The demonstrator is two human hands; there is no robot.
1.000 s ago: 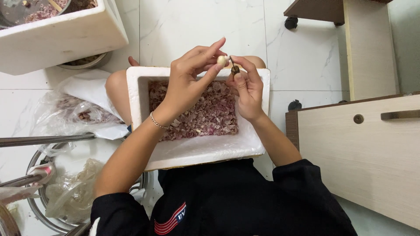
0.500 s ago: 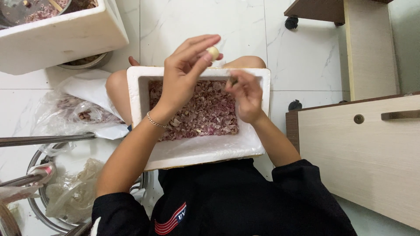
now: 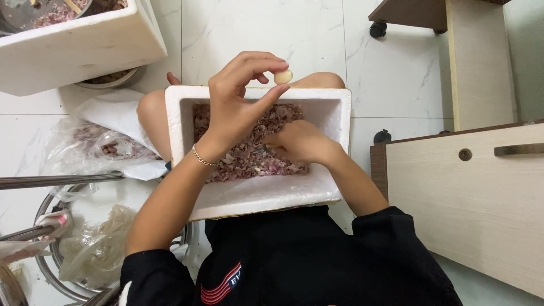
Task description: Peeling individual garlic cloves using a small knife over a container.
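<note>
In the middle of the frame, a white foam box (image 3: 258,198) is resting on the person's lap, its floor covered with a layer of reddish-purple peelings (image 3: 249,147). The left hand (image 3: 238,107) is lifting above the box's far rim, pinching a pale peeled clove (image 3: 283,76) between the thumb and forefinger while the other fingers are curling loosely over it; a thin bracelet (image 3: 203,156) is circling that wrist. The clove is sitting just above the upper edge of the box, right of the frame's centre line. The right hand (image 3: 300,141) is reaching down into the box, palm down on the peelings, fingers bent and partly buried, so I cannot tell whether it is gripping anything. Both arms are coming out of black sleeves at the bottom of the frame. In the upper left, a second foam box (image 3: 79,51) is holding more peelings, with a metal bowl (image 3: 110,79) peeking out beneath it. At the left edge, a clear plastic bag (image 3: 90,147) is lying crumpled on the white tiled floor (image 3: 311,34), and below it a round metal basin (image 3: 56,255) is holding another bag. At the right, a pale wooden cabinet (image 3: 470,198) with a handle is standing beside the person's knee.
</note>
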